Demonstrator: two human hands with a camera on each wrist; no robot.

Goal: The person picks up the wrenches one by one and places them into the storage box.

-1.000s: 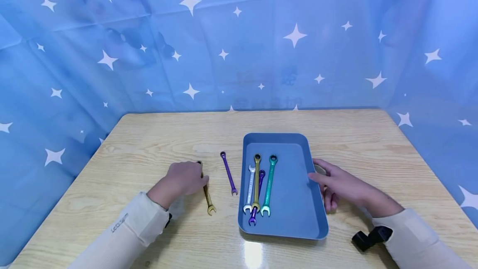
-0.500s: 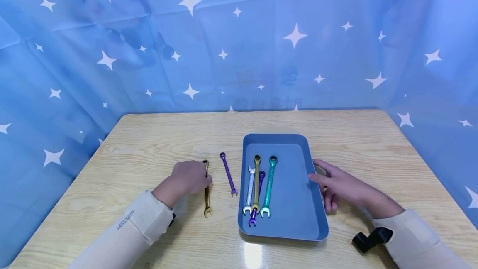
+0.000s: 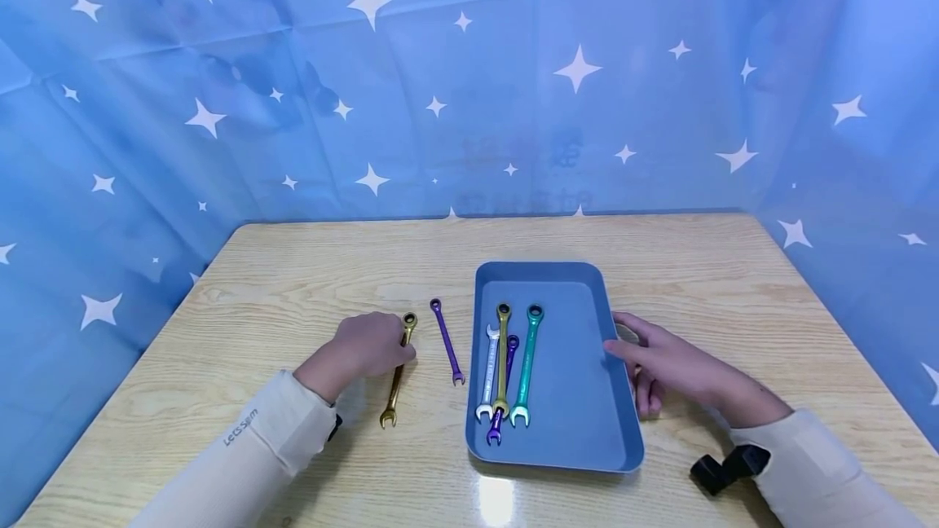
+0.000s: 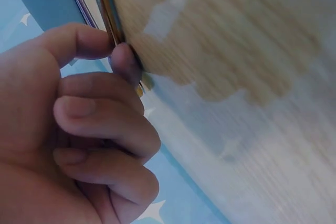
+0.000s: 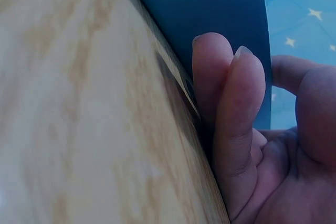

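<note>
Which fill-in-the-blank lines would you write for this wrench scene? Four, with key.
The combination wrench pinched by the left hand is ____.
Between that hand and the blue tray, the loose wrench on the table is ____.
Inside the tray lie ____ assorted wrenches.
In the head view, the right hand grips the tray's ____ long side.

Missing words: gold; purple; four; right.
</note>
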